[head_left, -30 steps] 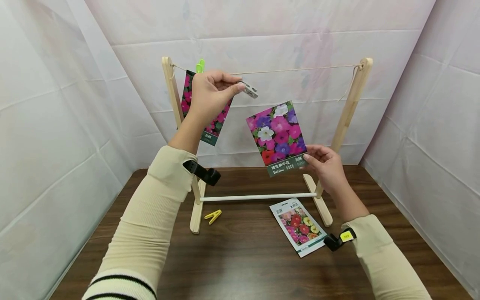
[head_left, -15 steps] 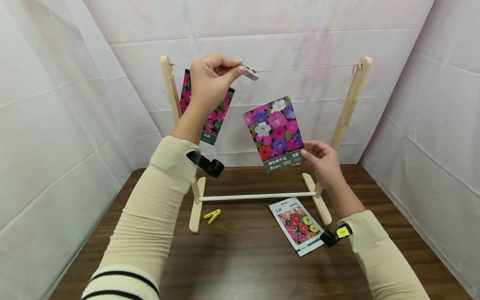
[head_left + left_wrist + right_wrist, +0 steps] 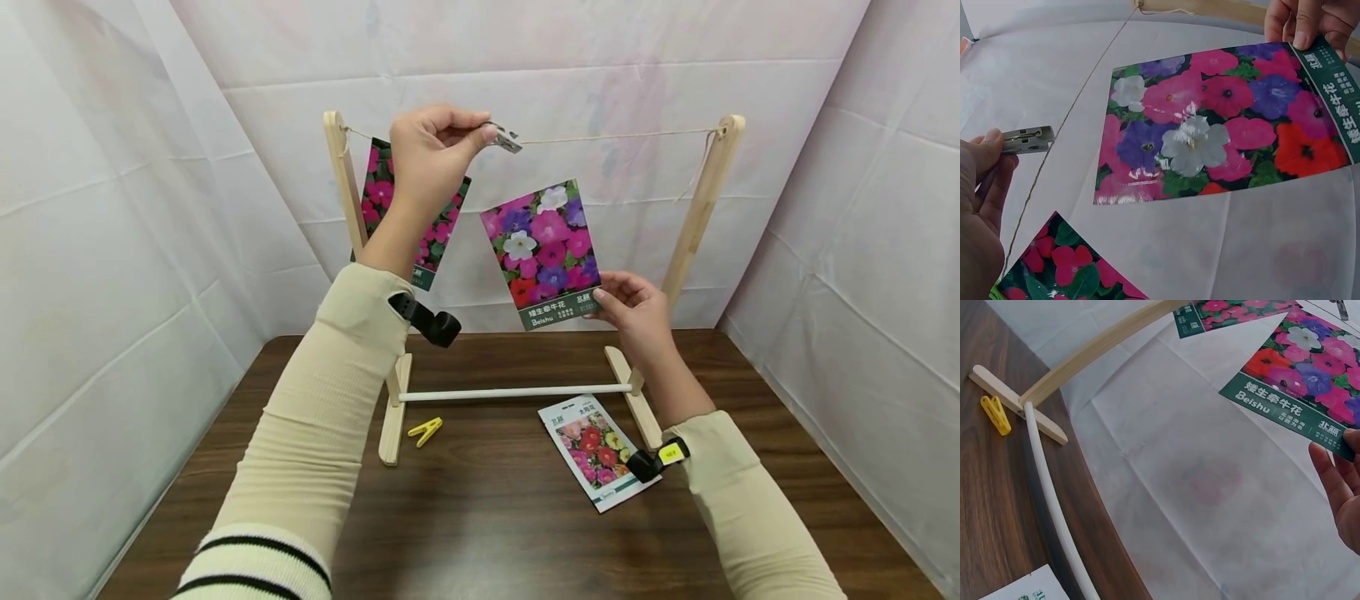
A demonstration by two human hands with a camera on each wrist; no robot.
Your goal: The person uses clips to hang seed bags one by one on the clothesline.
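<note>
Pinching a metal clip (image 3: 504, 137) at the string (image 3: 615, 136) (packet (image 3: 546, 252) just below).

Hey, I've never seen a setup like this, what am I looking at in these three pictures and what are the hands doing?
There is no machine here: these are a person's two bare hands, filmed by three cameras worn on the body. The wide picture comes from a head camera looking forward and down; the other two come from cameras strapped to each wrist.

A wooden frame stands on a dark table, with a string stretched across its top. One seed packet already hangs there.

The left hand pinches a small metal clip right at the string. The right hand holds a flower seed packet by its lower corner, raised below the string.

On the table lie a yellow clothespin and another packet.
</note>
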